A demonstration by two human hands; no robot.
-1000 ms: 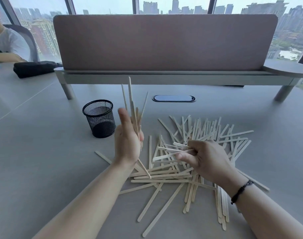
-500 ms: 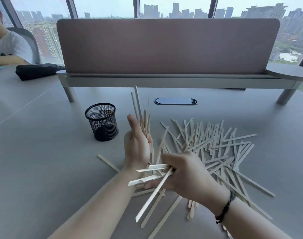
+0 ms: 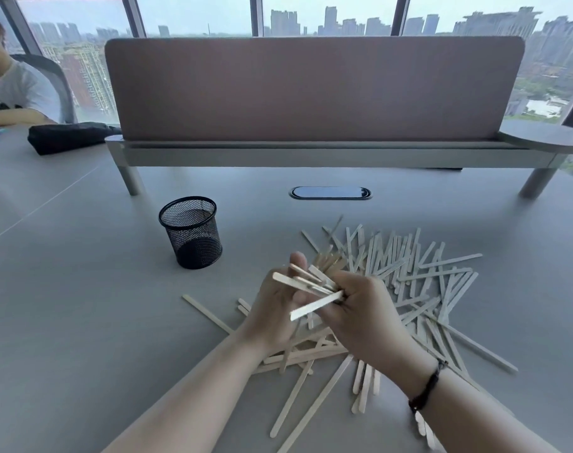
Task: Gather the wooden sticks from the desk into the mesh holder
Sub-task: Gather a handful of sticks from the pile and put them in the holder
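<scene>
A pile of several flat wooden sticks (image 3: 419, 276) is scattered over the grey desk, right of centre. The black mesh holder (image 3: 192, 232) stands upright to the left of the pile, with nothing visible inside it. My left hand (image 3: 272, 317) and my right hand (image 3: 366, 318) meet above the near side of the pile. Between them sits a bundle of sticks (image 3: 311, 291) whose ends point left and up. My right hand grips the bundle from the right, while my left hand cups it from below. Both hands hover right of the holder and nearer to me.
A pink divider panel (image 3: 311, 89) on a grey raised shelf (image 3: 327, 155) crosses the back of the desk. A dark cable port (image 3: 330, 193) lies in front of it. A black pouch (image 3: 69, 137) and a seated person (image 3: 10, 89) are at the far left.
The sticks held upright in my left hand have tilted down. My right hand has carried its sticks leftward and pressed them against the left hand's bundle.
</scene>
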